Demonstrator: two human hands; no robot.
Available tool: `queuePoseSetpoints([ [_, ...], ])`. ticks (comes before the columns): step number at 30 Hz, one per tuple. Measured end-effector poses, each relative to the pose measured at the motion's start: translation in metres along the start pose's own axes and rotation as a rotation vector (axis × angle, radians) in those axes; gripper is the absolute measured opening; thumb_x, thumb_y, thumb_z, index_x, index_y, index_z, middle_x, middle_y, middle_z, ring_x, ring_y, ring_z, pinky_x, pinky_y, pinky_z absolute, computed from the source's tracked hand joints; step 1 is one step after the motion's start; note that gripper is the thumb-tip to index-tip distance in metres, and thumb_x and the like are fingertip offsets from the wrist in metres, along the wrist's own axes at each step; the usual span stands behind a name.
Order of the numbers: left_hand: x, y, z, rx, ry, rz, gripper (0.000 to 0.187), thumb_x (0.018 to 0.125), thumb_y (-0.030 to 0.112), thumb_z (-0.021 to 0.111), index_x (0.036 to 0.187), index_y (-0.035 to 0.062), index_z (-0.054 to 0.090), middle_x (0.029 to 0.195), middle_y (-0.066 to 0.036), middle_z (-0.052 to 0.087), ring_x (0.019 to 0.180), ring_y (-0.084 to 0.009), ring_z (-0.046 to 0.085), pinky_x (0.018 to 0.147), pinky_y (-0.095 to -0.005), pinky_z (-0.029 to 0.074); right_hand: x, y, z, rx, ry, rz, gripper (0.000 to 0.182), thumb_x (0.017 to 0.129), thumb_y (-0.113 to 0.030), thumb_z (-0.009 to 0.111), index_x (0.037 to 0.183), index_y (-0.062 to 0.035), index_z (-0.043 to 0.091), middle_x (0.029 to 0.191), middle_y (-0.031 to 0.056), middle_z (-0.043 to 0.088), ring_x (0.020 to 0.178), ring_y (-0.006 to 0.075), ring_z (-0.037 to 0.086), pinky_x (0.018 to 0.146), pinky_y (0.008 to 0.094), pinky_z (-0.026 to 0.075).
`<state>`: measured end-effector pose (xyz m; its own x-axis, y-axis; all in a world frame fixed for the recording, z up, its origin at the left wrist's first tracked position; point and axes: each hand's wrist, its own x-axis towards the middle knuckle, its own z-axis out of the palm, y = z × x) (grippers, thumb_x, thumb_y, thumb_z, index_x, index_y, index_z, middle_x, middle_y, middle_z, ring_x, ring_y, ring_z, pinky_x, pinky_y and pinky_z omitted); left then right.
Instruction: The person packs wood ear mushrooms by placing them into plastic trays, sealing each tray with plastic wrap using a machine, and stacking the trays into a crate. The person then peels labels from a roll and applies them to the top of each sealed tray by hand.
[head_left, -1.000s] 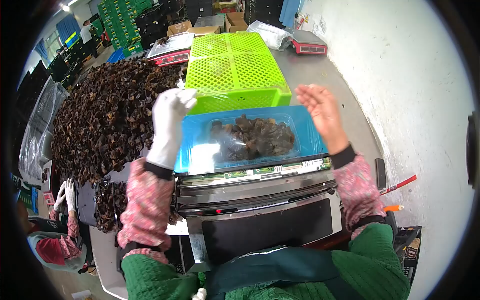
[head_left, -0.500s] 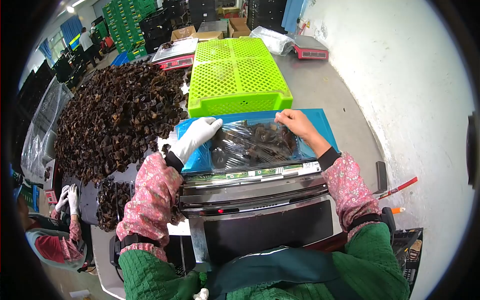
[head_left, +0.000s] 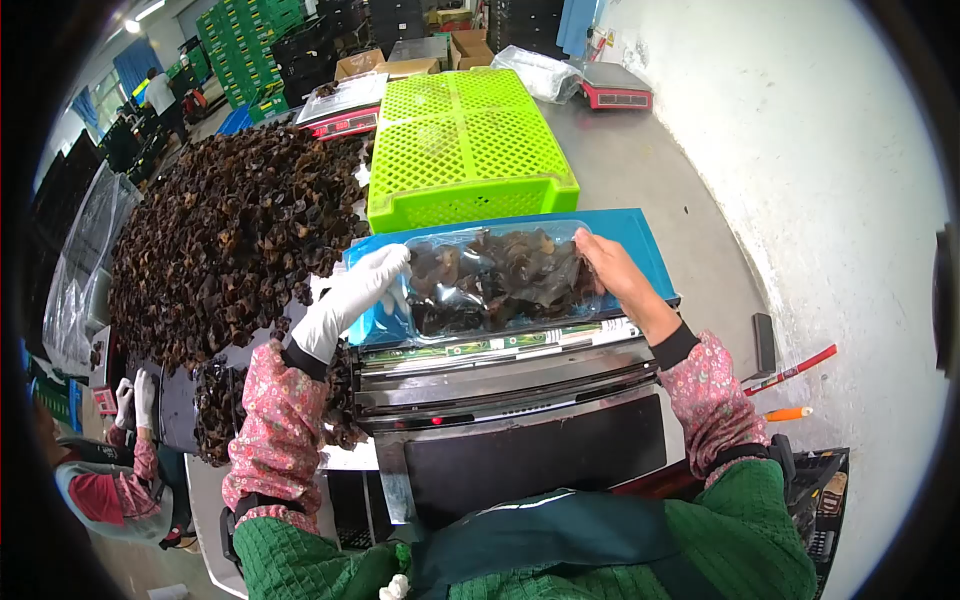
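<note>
A clear tray of dark wood ear mushrooms [head_left: 500,280], covered with clear film, sits over the blue surface of the wrapping machine [head_left: 635,250]. My left hand [head_left: 358,292], in a white glove, grips the tray's left end. At the right end, my bare right hand [head_left: 615,270] holds the tray with its fingers curled over the edge. The film over the mushrooms looks smooth and shiny. Below the tray lie a printed film strip and the machine's dark flat plate [head_left: 535,455].
Beyond the tray stands an upturned lime-green crate [head_left: 465,150]. A large heap of loose wood ears [head_left: 230,240] covers the table on the left. Red-based scales [head_left: 615,95] stand farther back. A co-worker's gloved hands [head_left: 140,400] are at lower left; a white wall borders the right.
Both hands have come down from the film's far edge to the tray's ends. The wrinkled film now looks tighter, and the tray looks raised and tilted slightly.
</note>
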<state>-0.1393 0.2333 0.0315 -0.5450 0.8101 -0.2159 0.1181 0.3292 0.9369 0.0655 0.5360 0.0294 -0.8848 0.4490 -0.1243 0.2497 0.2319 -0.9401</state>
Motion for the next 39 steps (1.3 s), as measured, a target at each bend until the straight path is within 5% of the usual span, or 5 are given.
queuePoseSetpoints([
  [3, -0.003, -0.034, 0.018, 0.118, 0.114, 0.246, 0.035, 0.100, 0.043, 0.044, 0.104, 0.0088, 0.051, 0.093, -0.003, 0.059, 0.054, -0.0117, 0.055, 0.050, -0.0243, 0.045, -0.012, 0.009, 0.001, -0.080, -0.002, 0.015, 0.041, 0.100, -0.043, 0.044, 0.087, -0.0055, 0.053, 0.060, -0.0014, 0.048, 0.045, 0.0076, 0.048, 0.040, 0.0220, 0.035],
  [8, -0.037, 0.007, 0.042, -0.164, 0.172, -0.003, 0.033, 0.102, 0.040, 0.039, 0.097, 0.0108, 0.053, 0.058, 0.001, 0.052, 0.037, -0.0116, 0.044, 0.040, -0.0222, 0.030, -0.041, -0.004, -0.002, -0.037, 0.068, -0.050, 0.040, 0.101, -0.038, 0.043, 0.091, -0.0018, 0.054, 0.058, 0.0015, 0.051, 0.039, 0.0101, 0.050, 0.037, 0.0245, 0.037],
  [12, -0.100, -0.004, 0.082, -0.206, 0.271, 0.087, 0.035, 0.100, 0.037, 0.043, 0.094, 0.0055, 0.056, 0.070, 0.002, 0.048, 0.056, -0.0062, 0.048, 0.051, -0.0226, 0.037, -0.115, -0.014, -0.013, -0.071, -0.029, 0.005, 0.038, 0.101, -0.036, 0.041, 0.096, -0.0004, 0.055, 0.056, 0.0021, 0.051, 0.039, 0.0094, 0.051, 0.035, 0.0227, 0.036],
  [17, -0.199, 0.002, 0.140, -0.353, 0.135, -0.352, 0.035, 0.100, 0.038, 0.047, 0.105, 0.0060, 0.060, 0.076, 0.000, 0.056, 0.040, -0.0060, 0.045, 0.036, -0.0213, 0.033, -0.222, 0.023, -0.001, -0.191, -0.136, 0.210, 0.033, 0.101, -0.027, 0.044, 0.080, -0.0018, 0.051, 0.050, 0.0064, 0.054, 0.038, 0.0124, 0.054, 0.037, 0.0264, 0.041],
  [39, -0.247, -0.055, 0.190, -0.497, 0.199, -0.585, 0.031, 0.097, 0.033, 0.055, 0.088, 0.0043, 0.063, 0.052, 0.005, 0.043, 0.037, -0.0028, 0.031, 0.035, -0.0204, 0.020, -0.278, 0.058, 0.014, 0.207, -0.056, 0.521, 0.024, 0.096, -0.025, 0.057, 0.096, -0.0021, 0.054, 0.060, 0.0014, 0.053, 0.042, 0.0038, 0.041, 0.038, 0.0190, 0.029],
])
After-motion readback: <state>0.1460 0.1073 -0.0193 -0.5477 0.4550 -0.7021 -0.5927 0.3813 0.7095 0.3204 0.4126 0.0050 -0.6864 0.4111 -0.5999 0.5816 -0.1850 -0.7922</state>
